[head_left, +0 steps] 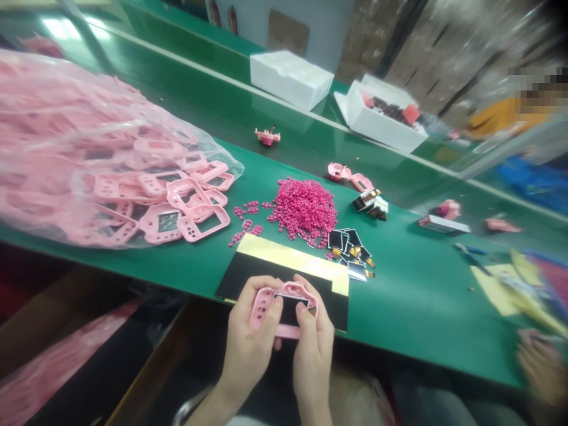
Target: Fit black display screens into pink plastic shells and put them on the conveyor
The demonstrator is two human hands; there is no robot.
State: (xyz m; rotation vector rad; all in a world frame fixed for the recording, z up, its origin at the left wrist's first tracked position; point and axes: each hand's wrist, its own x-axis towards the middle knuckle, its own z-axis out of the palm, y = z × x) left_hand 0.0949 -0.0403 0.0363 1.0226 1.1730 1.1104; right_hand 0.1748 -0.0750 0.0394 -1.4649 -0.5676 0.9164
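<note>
A pink plastic console casing [289, 332] is gripped from both sides over the near edge of a black and yellow mat [284, 260]. A small display screen [290, 309] sits in its window. My left hand [257, 322] is closed round the casing's left end, thumb on the screen. Round the right end my right hand [314, 331] is closed too, its thumb also pressing on the screen. Just beyond the mat lie loose display screens [348, 242] with gold ribbon cables and a heap of dark pink button pieces [306, 207].
A large clear bag [146, 136] of pink casings covers the bench's left side. White foam boxes [290, 80] stand beyond the conveyor [213, 106]. Pliers [473, 254] lie to the right, near another person's hand [539, 361]. A stack of parts [370, 204] stands behind the screens.
</note>
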